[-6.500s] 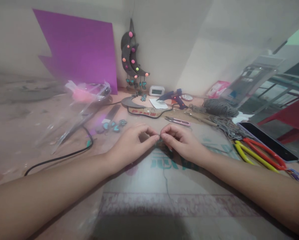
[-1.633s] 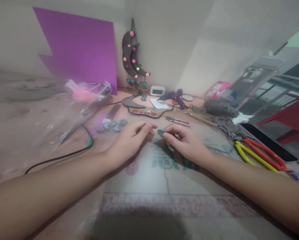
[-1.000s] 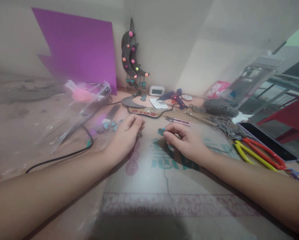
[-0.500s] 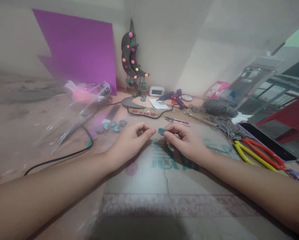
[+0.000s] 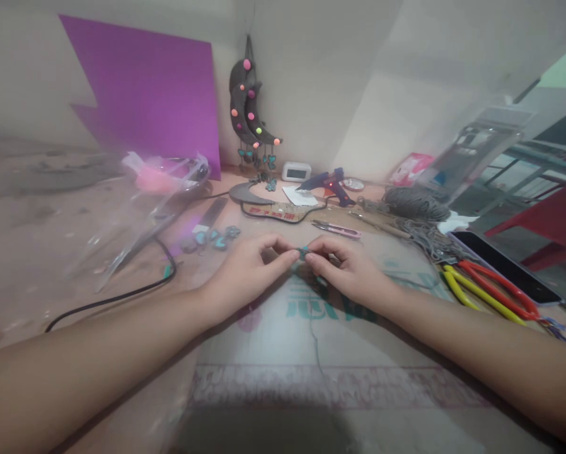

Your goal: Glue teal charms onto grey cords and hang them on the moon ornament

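Note:
Pinched between my two hands is a small teal-and-grey charm [image 5: 304, 253], mostly covered by fingertips, its exact shape hard to make out. My left hand [image 5: 257, 263] has thumb and forefinger closed at its left edge. From the right, my right hand [image 5: 346, 263] grips it the same way. A thin grey yarn [image 5: 315, 343] lies on the printed plastic sheet [image 5: 264, 343] below the hands. Several teal and grey charms [image 5: 220, 242] lie just beyond my left hand, partly blurred.
Behind the hands are pink-handled snips [image 5: 337, 229], a glue gun [image 5: 330, 185], a grey crescent [image 5: 249, 193] and a small clock [image 5: 297, 171]. Grey yarn [image 5: 415, 205], red-and-yellow handles [image 5: 498, 290] and a phone [image 5: 505, 265] lie right. A black cable [image 5: 117, 297] runs left.
My left hand has moved slightly right, and its fingertips have closed onto the charm. The right hand keeps its pinch, shifted a little to the left.

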### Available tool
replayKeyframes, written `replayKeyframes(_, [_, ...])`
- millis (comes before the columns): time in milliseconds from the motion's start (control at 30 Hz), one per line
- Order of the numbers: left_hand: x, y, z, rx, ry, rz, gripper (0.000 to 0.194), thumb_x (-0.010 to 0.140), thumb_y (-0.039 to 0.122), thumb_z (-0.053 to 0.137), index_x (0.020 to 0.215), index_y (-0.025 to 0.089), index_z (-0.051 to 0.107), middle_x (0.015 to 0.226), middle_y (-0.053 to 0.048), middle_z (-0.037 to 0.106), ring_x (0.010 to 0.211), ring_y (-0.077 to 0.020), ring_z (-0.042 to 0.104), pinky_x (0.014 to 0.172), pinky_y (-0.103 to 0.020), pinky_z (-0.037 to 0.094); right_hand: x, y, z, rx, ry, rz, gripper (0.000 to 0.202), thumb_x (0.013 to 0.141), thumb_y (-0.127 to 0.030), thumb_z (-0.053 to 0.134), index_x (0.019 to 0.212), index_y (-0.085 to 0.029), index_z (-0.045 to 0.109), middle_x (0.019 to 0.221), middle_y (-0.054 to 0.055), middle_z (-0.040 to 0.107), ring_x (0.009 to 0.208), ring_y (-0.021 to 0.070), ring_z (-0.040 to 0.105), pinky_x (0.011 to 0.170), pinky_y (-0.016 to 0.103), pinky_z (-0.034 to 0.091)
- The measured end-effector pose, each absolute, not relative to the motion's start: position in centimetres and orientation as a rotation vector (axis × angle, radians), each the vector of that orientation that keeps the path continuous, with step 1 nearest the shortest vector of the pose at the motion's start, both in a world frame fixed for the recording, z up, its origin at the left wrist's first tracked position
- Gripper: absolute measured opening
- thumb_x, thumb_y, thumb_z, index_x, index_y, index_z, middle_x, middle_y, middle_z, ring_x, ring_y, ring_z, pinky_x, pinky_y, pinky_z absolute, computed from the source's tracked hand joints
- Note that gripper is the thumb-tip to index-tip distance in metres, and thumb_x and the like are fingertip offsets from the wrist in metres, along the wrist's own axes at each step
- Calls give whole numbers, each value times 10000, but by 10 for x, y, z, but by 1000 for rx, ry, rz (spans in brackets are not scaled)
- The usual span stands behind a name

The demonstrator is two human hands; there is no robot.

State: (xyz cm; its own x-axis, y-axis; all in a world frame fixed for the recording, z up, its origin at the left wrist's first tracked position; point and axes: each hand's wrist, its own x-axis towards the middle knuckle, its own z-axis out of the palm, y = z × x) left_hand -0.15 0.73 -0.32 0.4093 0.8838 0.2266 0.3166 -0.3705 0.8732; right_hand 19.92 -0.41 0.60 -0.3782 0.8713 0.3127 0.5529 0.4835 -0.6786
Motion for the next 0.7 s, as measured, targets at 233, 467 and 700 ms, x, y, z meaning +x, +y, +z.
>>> replayKeyframes(233, [-2, 6, 1, 1952, 1042, 947, 206, 878, 364, 552, 799, 194, 638, 807, -16, 684, 767, -181, 618, 717, -288, 458, 200, -3, 4, -1161, -2055, 663, 178, 888, -343, 559, 856, -181, 626, 698, -3, 647, 614, 119, 565, 585, 237, 435])
replayKeyframes(467, [0, 6, 2, 1933, 1023, 897, 186, 879, 351, 544, 825, 212, 654, 817, -9, 698, 790, -187, 625, 727, -289, 469, 201, -3, 4, -1158, -2037, 624, 156, 896, -318, 546, 848, -187, 616, 680, -12, 616, 612, 117, 547, 587, 238, 426])
replayKeyframes(700, [0, 5, -1, 1957, 1075, 951, 184, 880, 338, 554, 775, 200, 615, 793, -7, 679, 751, -170, 618, 704, -291, 464, 200, -4, 4, -1157, -1989, 494, 106, 889, -294, 578, 881, -194, 613, 672, -13, 607, 607, 120, 553, 583, 244, 439])
